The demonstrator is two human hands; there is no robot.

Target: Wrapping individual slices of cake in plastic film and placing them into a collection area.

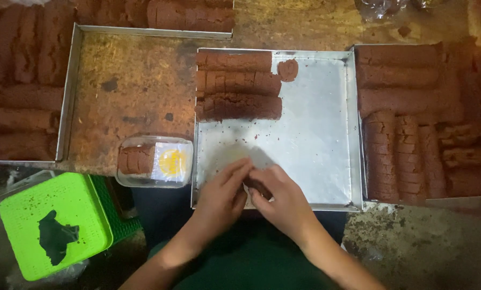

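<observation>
down at the near edge of the metal tray, both hands met over a small dark brown piece, most of it hidden between them. the left hand came in from the lower left with its fingers curled together and pressed against the piece from that side, while the right hand closed on it from the other side, thumb and fingers bunched around it; how much of the piece each hand actually pinched could not be told, since the fingers covered it. a sliver of pale wrapping or paper showed just beside the piece, under the right hand's fingers. the piece lay low on the tray's bare silver floor, right at the front rim, well apart from the three brown sliced logs stacked in rows in the tray's far left corner and from the single round slice next to them. just left of the tray, near the left hand, sat a clear plastic box holding a short brown block and a yellow-printed card. a bright green crate stood lower left, beside the person's left forearm. a second tray to the right was packed with more brown logs, and another tray at the far left held the same, with the stained table between.
</observation>
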